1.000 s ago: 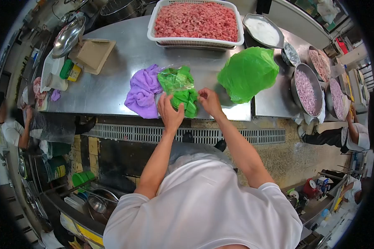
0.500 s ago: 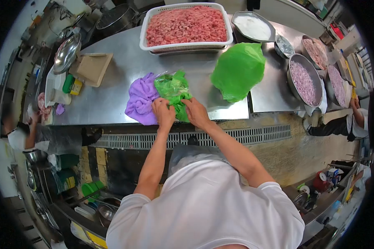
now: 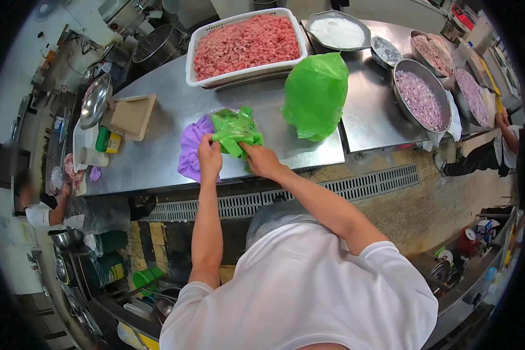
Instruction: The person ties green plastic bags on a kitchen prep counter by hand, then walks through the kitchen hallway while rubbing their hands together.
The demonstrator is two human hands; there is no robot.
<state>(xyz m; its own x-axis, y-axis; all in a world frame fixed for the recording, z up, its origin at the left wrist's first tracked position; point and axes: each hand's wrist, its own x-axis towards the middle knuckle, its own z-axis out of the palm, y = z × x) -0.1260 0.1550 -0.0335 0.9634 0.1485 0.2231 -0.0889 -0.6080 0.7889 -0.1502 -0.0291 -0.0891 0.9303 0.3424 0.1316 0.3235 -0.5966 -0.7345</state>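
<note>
Pinching crumpled green plastic [image 3: 234, 140] with left hand [image 3: 209, 156] and right hand [image 3: 262, 160]; probably light, limp, slippery (thin, could tear); best held by bunched near edge

No word, brand or number is readable. The green-and-yellow tub [image 3: 108, 140] at the far left bears markings too small to make out; the yellow label [image 3: 117, 272] on the dark green container [image 3: 101, 269] at the near left is blurred, as is the round white face [image 3: 470, 234] on the red object [image 3: 466, 246] at the near right.
</note>
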